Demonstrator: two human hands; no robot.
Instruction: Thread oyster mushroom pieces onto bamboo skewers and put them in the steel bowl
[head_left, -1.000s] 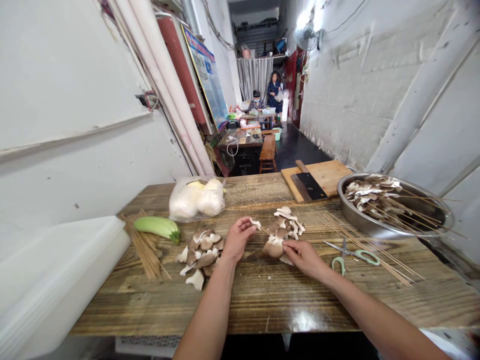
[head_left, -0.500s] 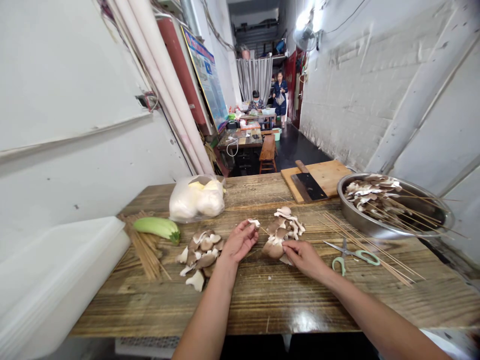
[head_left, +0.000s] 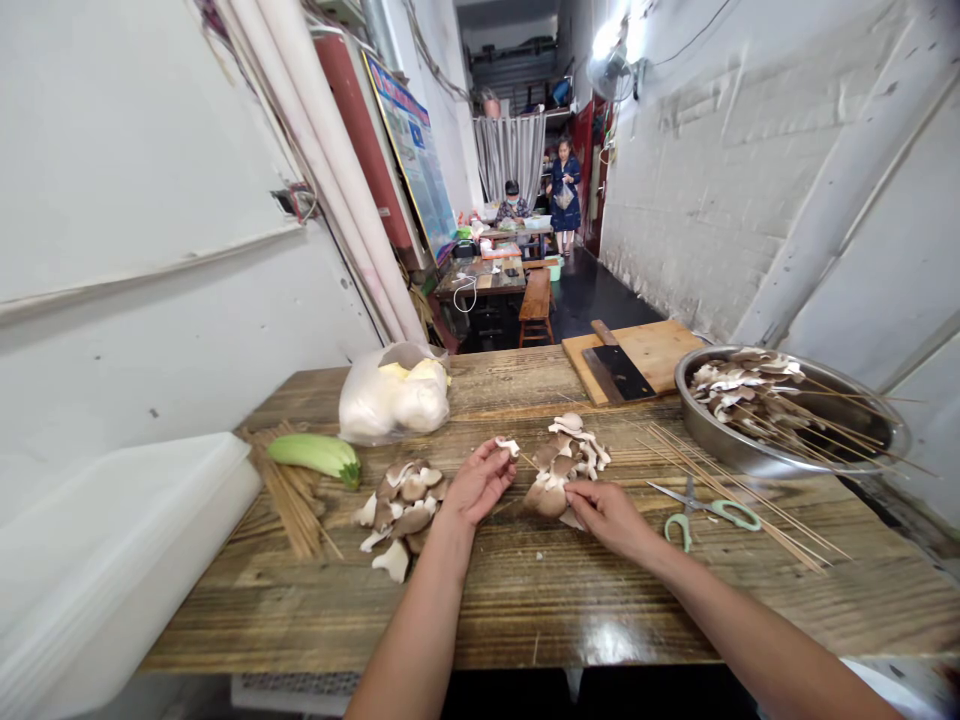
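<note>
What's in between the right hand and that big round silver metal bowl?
The head view shows green-handled metal scissors and thin, straight wooden sticks lying between the right hand and the bowl.

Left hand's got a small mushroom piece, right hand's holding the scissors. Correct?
Not the scissors: the head view shows them lying on the table; the right hand is at a brown mushroom. Left hand with small mushroom piece is right.

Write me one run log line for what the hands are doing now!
left hand: holding small mushroom piece | right hand: pinching mushroom bunch | leftward: mushroom pile | rightward: scissors, metal bowl
</note>
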